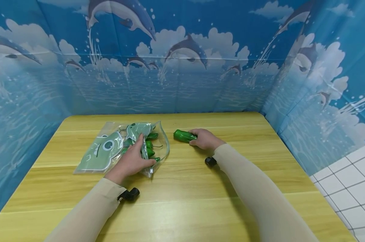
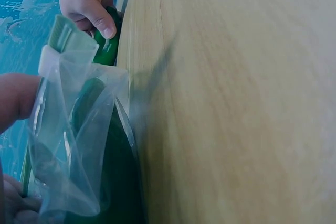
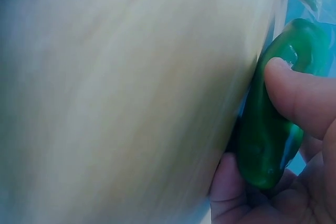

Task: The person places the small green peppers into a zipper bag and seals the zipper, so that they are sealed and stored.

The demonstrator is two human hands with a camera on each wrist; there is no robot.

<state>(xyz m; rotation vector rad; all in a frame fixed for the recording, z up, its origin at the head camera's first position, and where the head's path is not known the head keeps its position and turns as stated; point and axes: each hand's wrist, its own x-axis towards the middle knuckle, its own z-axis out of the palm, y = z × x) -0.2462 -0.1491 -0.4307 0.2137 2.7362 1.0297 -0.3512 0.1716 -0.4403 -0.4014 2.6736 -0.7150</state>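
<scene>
A clear zip-top bag [image 1: 112, 127] printed with green cartoon figures lies on its side, its mouth facing right. Several green peppers [image 1: 150, 152] are inside, partly hidden by the film and my fingers. My left hand [image 1: 131, 161] holds the bag near its mouth, index finger and thumb spread apart on the film. To the right of the mouth, my right hand [image 1: 204, 139] grips a green pepper [image 1: 182, 135] by its right end. In the right wrist view, the thumb lies across this pepper [image 3: 262, 140], with fingers beneath it.
The wood-grain table [image 1: 182, 208] carries the bag and the hands. A blue dolphin-print curtain [image 1: 176, 90] stands along its back and sides. White tiles [image 1: 351, 181] show beyond the right edge. A black camera mount [image 1: 129, 194] is strapped at the left wrist.
</scene>
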